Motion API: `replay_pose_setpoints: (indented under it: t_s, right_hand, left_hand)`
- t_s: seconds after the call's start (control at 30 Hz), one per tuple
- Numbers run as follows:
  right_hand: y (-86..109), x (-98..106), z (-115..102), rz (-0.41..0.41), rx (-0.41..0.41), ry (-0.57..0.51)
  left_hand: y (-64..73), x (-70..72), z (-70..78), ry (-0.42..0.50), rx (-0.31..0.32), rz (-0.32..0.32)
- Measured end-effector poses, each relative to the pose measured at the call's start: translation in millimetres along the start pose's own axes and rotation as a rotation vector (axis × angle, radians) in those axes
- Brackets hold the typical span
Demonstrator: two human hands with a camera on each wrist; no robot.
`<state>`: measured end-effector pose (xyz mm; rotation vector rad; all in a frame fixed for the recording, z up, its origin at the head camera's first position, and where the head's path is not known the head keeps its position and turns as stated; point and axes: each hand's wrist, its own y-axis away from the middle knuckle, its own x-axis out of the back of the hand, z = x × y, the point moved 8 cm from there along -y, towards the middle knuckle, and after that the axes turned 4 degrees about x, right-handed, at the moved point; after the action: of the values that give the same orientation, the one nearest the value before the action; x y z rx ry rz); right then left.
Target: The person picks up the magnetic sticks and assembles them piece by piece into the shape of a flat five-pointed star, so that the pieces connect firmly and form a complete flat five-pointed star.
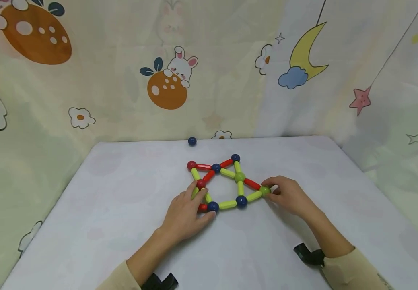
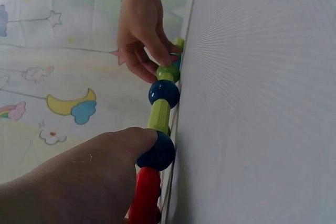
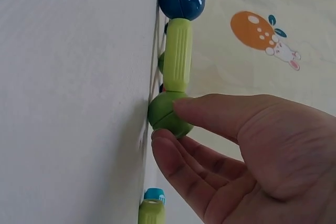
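Note:
A flat figure of magnetic balls and rods lies on the white table. My right hand (image 1: 288,195) pinches the green ball (image 3: 169,113) at its right corner between thumb and fingers. From that ball a light-green rod (image 3: 178,56) runs to a blue ball (image 1: 241,201), and a red rod (image 1: 252,184) to another green ball (image 1: 239,177). My left hand (image 1: 185,211) rests over the figure's left end, thumb against a blue ball (image 2: 156,151), fingertips at a red ball (image 1: 201,183). Its fingers look extended and partly cover the rods there.
A loose blue ball (image 1: 192,141) sits at the table's back edge. Close to my right hand is a light-green rod (image 3: 152,212) with a teal end. A patterned cloth (image 1: 223,80) hangs behind the table. Each wrist has a black mount (image 1: 308,255).

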<state>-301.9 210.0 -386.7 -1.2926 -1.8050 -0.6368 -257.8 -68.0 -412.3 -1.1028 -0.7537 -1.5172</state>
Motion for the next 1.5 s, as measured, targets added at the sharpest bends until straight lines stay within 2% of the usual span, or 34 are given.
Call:
replay_pose_setpoints:
  t_s: [0.3,0.43,0.67,0.8,0.93,1.2,1.33,1.5]
  right_hand:
    - [-19.4,-2,0,0.001,-0.028,-0.001]
    - [-27.3,-4,2,-0.002,-0.046,0.015]
    - [-45.8,-7,3,0.023,-0.037,0.029]
    - [-58.9,-8,4,0.031,-0.032,0.027]
    - [-71.8,-10,9,0.026,-0.057,-0.011]
    - [-90.2,-15,17,0.045,-0.113,-0.134]
    - [-99.9,-19,12,0.036,-0.116,-0.143]
    - [-117.0,-25,1,-0.011,-0.090,-0.138]
  left_hand:
    - [3.0,4.4,-0.6,-0.022,0.027,0.018]
    - [5.5,4.5,0.7,-0.038,0.011,0.022]
    - [10.2,6.4,2.9,-0.101,-0.048,0.048]
    - [13.1,8.3,4.0,-0.105,-0.086,0.068]
    - [14.4,9.9,3.6,-0.076,-0.126,0.074]
    - [12.9,14.1,4.1,0.040,-0.205,0.064]
    - [13.8,13.0,6.3,0.043,-0.245,0.046]
    - [13.8,11.1,9.2,0.032,-0.325,0.042]
